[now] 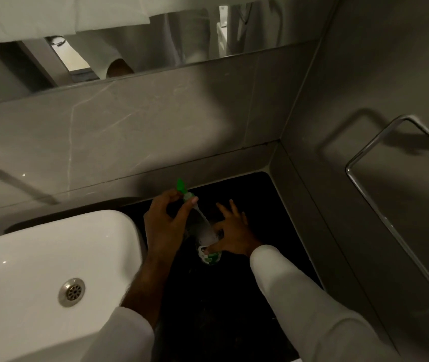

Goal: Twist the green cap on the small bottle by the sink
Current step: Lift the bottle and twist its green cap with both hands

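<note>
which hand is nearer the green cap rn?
Left. The left hand has its fingertips at the green cap on top of the small bottle. The right hand is lower down, holding the bottle's base on the dark counter.

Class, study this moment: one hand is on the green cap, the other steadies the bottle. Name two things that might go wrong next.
The bottle leans, gripped low by the right hand, so twisting could tip it onto the dark counter. The left hand pinches the green cap with fingertips only, so it may slip.
</note>
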The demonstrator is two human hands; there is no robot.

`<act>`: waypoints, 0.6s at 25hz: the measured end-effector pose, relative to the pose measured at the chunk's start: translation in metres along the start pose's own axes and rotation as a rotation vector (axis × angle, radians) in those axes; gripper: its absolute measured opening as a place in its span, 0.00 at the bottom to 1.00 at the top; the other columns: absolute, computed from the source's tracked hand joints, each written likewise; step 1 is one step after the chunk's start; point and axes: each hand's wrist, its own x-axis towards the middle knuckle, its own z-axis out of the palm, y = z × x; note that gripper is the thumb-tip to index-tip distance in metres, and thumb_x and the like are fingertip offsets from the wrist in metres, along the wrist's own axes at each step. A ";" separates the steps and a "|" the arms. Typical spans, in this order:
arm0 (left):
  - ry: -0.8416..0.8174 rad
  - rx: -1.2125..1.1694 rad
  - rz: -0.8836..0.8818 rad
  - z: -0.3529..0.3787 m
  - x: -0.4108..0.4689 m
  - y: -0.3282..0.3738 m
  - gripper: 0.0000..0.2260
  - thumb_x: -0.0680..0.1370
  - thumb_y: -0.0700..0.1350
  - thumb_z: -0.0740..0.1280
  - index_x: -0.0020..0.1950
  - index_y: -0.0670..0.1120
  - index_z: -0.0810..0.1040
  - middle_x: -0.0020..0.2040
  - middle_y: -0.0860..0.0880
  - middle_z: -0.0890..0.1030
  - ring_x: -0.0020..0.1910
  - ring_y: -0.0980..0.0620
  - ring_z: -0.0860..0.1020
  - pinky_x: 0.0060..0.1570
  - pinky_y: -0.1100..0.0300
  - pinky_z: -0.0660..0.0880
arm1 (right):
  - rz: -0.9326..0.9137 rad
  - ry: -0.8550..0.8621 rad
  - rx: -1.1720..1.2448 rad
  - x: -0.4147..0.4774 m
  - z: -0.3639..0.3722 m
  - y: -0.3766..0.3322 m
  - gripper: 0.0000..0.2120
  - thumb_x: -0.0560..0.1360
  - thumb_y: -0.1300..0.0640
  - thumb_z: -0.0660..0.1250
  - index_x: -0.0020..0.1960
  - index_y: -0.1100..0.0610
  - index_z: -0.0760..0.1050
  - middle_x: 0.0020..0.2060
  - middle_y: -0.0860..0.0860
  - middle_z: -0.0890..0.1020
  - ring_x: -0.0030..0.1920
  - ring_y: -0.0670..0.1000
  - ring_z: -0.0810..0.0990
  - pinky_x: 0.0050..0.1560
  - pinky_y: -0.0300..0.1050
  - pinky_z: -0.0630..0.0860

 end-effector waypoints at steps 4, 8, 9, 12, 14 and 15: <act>0.010 0.034 0.067 -0.003 0.003 0.004 0.13 0.72 0.63 0.72 0.54 0.64 0.78 0.49 0.64 0.81 0.51 0.64 0.80 0.49 0.76 0.73 | -0.048 0.029 -0.016 0.001 0.002 0.004 0.20 0.66 0.38 0.79 0.55 0.46 0.87 0.87 0.47 0.47 0.86 0.61 0.33 0.82 0.71 0.37; -0.099 0.155 0.115 0.007 -0.002 -0.006 0.16 0.71 0.62 0.72 0.56 0.60 0.77 0.50 0.75 0.77 0.50 0.70 0.77 0.50 0.76 0.71 | -0.002 0.006 0.020 0.000 0.003 0.007 0.16 0.65 0.37 0.79 0.50 0.39 0.84 0.87 0.45 0.46 0.86 0.63 0.34 0.81 0.74 0.40; -0.132 0.157 0.094 0.011 -0.005 -0.013 0.16 0.71 0.60 0.74 0.55 0.57 0.77 0.49 0.74 0.78 0.50 0.68 0.78 0.51 0.73 0.73 | -0.002 0.009 0.022 0.001 0.004 0.008 0.16 0.65 0.37 0.79 0.50 0.39 0.84 0.87 0.45 0.46 0.86 0.64 0.35 0.81 0.74 0.42; -0.307 0.151 -0.060 0.017 -0.020 -0.035 0.13 0.72 0.50 0.77 0.53 0.60 0.79 0.47 0.65 0.80 0.51 0.58 0.82 0.53 0.53 0.81 | -0.033 0.047 0.005 0.003 0.007 0.012 0.25 0.66 0.36 0.79 0.58 0.46 0.86 0.87 0.46 0.47 0.86 0.63 0.34 0.82 0.72 0.40; -0.487 0.128 -0.107 0.018 -0.030 -0.045 0.14 0.75 0.44 0.74 0.50 0.64 0.79 0.51 0.57 0.83 0.52 0.56 0.83 0.56 0.48 0.80 | -0.003 0.051 0.024 0.003 0.009 0.012 0.35 0.65 0.36 0.80 0.69 0.45 0.81 0.87 0.46 0.45 0.86 0.64 0.36 0.82 0.73 0.42; -0.548 0.093 -0.126 0.018 -0.034 -0.048 0.14 0.76 0.41 0.73 0.51 0.63 0.80 0.53 0.54 0.84 0.53 0.55 0.83 0.58 0.47 0.80 | 0.038 0.041 0.059 0.003 0.009 0.013 0.43 0.64 0.36 0.80 0.76 0.43 0.74 0.87 0.46 0.43 0.86 0.65 0.37 0.82 0.73 0.44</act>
